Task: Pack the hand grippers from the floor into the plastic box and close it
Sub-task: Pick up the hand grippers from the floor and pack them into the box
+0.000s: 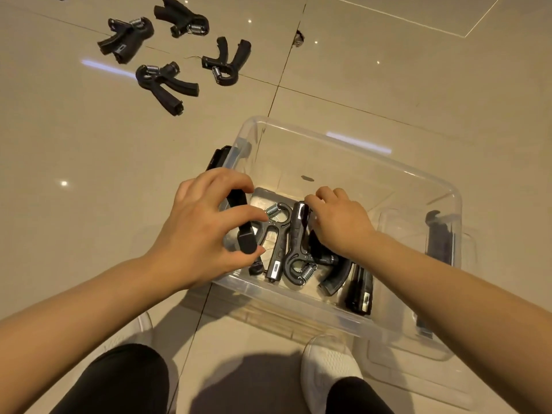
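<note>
A clear plastic box point(352, 135) stands open on the floor in front of me, with black latches on its left and right ends. Several black hand grippers with steel springs lie in its near part. My left hand point(203, 231) holds the handle of one hand gripper point(276, 219) at the box's left side, fingers curled round it. My right hand point(337, 222) reaches into the box and grips the top of another hand gripper point(295, 249). Several more hand grippers point(167, 82) lie on the floor at the far left.
The floor is glossy beige tile with dark grout lines. A clear lid point(418, 380) lies on the floor under the box's right near side. My white shoes point(328, 369) and dark trouser legs are at the bottom edge, close to the box.
</note>
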The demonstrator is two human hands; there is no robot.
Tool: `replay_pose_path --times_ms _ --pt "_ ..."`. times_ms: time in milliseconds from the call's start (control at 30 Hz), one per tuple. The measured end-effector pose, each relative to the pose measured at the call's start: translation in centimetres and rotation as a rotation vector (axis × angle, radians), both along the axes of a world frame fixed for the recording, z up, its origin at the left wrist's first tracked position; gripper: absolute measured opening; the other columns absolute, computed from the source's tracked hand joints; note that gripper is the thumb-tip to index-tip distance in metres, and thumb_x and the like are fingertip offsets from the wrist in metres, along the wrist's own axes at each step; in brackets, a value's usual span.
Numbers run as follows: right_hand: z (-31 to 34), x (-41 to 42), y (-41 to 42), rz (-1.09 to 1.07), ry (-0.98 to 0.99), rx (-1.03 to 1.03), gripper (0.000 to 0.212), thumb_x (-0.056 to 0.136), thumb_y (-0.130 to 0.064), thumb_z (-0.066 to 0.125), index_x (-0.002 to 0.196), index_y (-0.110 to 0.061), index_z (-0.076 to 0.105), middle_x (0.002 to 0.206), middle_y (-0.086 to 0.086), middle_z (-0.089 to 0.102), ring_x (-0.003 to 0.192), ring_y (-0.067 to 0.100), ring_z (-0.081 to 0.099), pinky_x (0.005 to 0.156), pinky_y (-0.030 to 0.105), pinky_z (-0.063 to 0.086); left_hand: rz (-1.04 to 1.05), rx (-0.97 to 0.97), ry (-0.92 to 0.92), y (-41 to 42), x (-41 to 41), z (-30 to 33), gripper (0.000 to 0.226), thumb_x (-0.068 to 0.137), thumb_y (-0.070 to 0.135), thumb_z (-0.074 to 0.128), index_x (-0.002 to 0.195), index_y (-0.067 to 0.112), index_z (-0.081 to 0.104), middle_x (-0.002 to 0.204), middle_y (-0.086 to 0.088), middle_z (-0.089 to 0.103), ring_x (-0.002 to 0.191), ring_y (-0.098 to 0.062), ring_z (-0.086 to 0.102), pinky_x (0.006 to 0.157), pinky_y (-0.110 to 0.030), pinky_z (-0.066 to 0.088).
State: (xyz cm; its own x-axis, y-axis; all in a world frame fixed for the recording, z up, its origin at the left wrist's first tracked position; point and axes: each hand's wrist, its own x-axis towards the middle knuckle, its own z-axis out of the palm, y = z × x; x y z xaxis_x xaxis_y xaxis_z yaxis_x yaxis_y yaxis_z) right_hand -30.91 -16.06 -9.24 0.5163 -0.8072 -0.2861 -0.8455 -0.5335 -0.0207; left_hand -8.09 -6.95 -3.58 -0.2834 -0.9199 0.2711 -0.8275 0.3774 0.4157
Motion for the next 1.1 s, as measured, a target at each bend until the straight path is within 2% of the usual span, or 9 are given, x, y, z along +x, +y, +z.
replay_pose_path --times_ms 67,133,200,267,500,833,1033,1100 --pt "-0.4 -0.3 0.6 0.165 0.016 0.086 0.050 0.092 -0.038 0.052 0.137 -0.023 0.038 0.143 0.009 0.035 0.127 0.031 0.034 0.093 0.044 0.041 0.001 -0.005 0.002 0.0 0.0 -0.1 0.033 0.069 0.047 0.065 0.094 0.027 0.070 0.116 -0.001 0.053 0.118 -0.029 0.046 0.091 -0.037 0.028" --pt "-0.8 -0.7 1.3 0.234 0.058 0.206 0.060 0.089 -0.048 0.053 0.142 -0.031 0.031 0.154 0.008 0.018 0.139 0.032 0.018 0.107 0.049 0.030 0.001 -0.007 0.011 0.0 0.0 -0.1 0.032 0.069 0.046 0.064 0.094 0.027 0.070 0.116 -0.001 0.052 0.118 -0.029 0.046 0.091 -0.037 0.028" --pt "-1.3 -1.0 1.7 0.250 0.127 0.224 0.069 0.085 -0.053 0.055 0.144 -0.037 0.023 0.157 0.007 0.004 0.142 0.033 0.008 0.110 0.052 0.024 -0.003 -0.002 0.015 0.1 0.0 -0.1 0.032 0.069 0.046 0.064 0.095 0.028 0.069 0.116 0.000 0.050 0.119 -0.028 0.045 0.091 -0.038 0.028" --pt "-1.4 -1.1 1.6 0.212 0.164 0.205 0.072 0.083 -0.056 0.056 0.143 -0.040 0.019 0.157 0.006 -0.003 0.142 0.036 0.009 0.109 0.053 0.026 -0.006 0.003 0.014 0.0 0.0 -0.1 0.032 0.069 0.046 0.065 0.095 0.028 0.068 0.116 0.000 0.050 0.119 -0.027 0.045 0.091 -0.039 0.029" --pt "-1.6 -1.1 1.4 0.171 0.170 0.179 0.074 0.080 -0.057 0.057 0.141 -0.039 0.020 0.157 0.008 -0.003 0.139 0.040 0.018 0.108 0.050 0.028 -0.008 0.019 -0.004 0.0 0.0 0.0 0.033 0.070 0.047 0.065 0.095 0.028 0.069 0.115 -0.001 0.053 0.120 -0.028 0.045 0.091 -0.041 0.031" --pt "-1.1 -1.7 1.2 0.156 0.106 0.202 0.071 0.086 -0.053 0.056 0.146 -0.035 0.022 0.159 0.009 -0.004 0.145 0.026 0.004 0.115 0.042 0.015 -0.005 0.022 -0.003 0.0 0.1 0.0 0.033 0.069 0.047 0.066 0.095 0.027 0.069 0.114 -0.001 0.054 0.119 -0.027 0.045 0.092 -0.040 0.030" --pt "-0.7 -1.5 1.3 0.110 0.052 0.230 0.073 0.083 -0.050 0.062 0.145 -0.034 0.026 0.159 0.007 0.001 0.143 0.026 0.011 0.114 0.041 0.020 -0.003 0.034 -0.008 0.0 0.0 0.1 0.033 0.069 0.048 0.065 0.094 0.027 0.069 0.113 -0.002 0.054 0.118 -0.027 0.045 0.092 -0.037 0.028" --pt "0.0 -1.3 1.6 0.093 -0.035 0.224 0.073 0.082 -0.052 0.062 0.144 -0.032 0.028 0.158 0.006 0.009 0.142 0.026 0.016 0.113 0.043 0.024 0.000 0.038 -0.009 0.0 0.0 0.1 0.033 0.069 0.047 0.065 0.094 0.026 0.069 0.113 -0.002 0.055 0.118 -0.027 0.045 0.092 -0.038 0.029"
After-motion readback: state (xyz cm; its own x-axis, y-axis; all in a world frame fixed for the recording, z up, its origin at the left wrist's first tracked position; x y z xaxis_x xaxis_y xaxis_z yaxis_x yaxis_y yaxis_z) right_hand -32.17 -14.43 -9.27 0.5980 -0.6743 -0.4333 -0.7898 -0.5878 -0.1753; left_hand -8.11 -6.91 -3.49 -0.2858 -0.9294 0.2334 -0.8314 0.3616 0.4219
